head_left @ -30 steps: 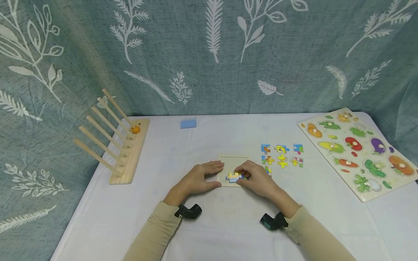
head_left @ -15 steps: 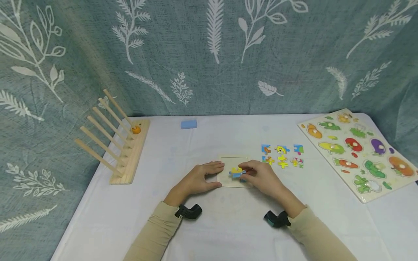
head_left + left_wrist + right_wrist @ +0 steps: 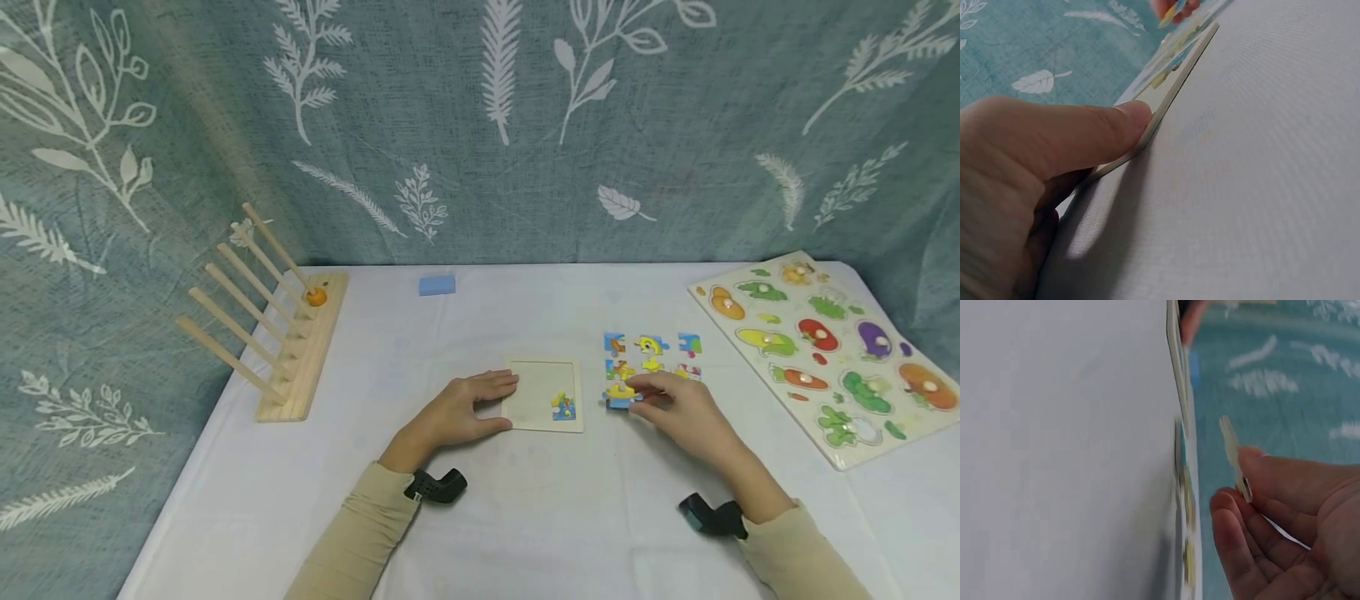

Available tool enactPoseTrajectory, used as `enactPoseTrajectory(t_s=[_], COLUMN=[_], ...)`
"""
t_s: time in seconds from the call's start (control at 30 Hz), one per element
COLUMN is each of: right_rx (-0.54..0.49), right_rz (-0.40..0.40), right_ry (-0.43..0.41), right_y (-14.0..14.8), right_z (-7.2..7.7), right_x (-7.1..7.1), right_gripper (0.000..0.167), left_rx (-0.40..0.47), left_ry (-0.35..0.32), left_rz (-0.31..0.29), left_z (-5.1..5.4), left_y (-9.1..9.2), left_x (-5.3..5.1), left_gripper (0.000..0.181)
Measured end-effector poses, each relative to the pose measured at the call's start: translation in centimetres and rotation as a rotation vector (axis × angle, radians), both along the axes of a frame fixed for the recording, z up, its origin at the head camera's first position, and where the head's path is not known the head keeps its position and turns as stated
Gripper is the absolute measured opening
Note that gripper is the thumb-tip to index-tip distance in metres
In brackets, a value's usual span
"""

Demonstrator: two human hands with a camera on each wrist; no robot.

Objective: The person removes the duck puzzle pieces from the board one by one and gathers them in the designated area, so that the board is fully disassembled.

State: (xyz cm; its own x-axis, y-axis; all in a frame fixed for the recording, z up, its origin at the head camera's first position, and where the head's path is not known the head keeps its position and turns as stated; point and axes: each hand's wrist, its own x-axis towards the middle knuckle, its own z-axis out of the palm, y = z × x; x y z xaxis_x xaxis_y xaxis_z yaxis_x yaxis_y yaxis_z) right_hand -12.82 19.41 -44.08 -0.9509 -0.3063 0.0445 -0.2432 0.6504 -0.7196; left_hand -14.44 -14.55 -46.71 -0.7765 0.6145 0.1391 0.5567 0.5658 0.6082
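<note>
A square wooden puzzle tray (image 3: 536,379) lies on the table, with one blue and yellow jigsaw piece (image 3: 563,407) in its near right corner. My left hand (image 3: 468,408) rests at the tray's left side, fingers and thumb extended. In the left wrist view, the thumb (image 3: 1104,131) presses on the tray's rim. My right hand (image 3: 682,408) pinches a yellow and blue puzzle piece (image 3: 619,394) to the right of the tray. The right wrist view shows this held piece (image 3: 1234,456) edge-on, raised off the table. Loose puzzle pieces (image 3: 652,345) lie just beyond the right hand, some partly hidden by it.
A wooden rack (image 3: 300,367) with slanting pegs and an orange bead (image 3: 317,297) stands at left. A blue block (image 3: 437,285) lies near the table's back edge. At right is a vegetable peg board (image 3: 802,367). A leaf-patterned curtain (image 3: 465,192) hangs behind.
My right hand has lifted the yellow and blue puzzle piece from over the tray and carried it right, to beside the loose pieces. The left hand has stayed at the tray.
</note>
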Motion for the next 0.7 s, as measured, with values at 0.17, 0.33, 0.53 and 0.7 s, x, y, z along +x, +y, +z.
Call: enactPoseTrajectory(t_s=[0.17,0.33,0.53,0.7], right_rx=[0.055,0.079,0.112,0.146], right_rz=[-0.06,-0.075,-0.041,-0.018], right_ry=[-0.021,-0.052,-0.027,0.032], right_y=[2.6,3.7,3.7,3.8], right_z=[0.1,0.1,0.0,-0.3], right_x=[0.2,0.2,0.2,0.2], right_gripper=[0.032,0.033,0.031,0.026], left_rx=[0.001,0.006,0.0,-0.006], left_ry=[0.002,0.002,0.003,-0.008], left_rz=[-0.001,-0.006,-0.006,-0.002], left_z=[0.1,-0.1,0.0,0.1], left_y=[0.1,0.1,0.1,0.0], left_x=[0.0,-0.1,0.0,0.0], left_gripper=[0.055,0.056,0.056,0.055])
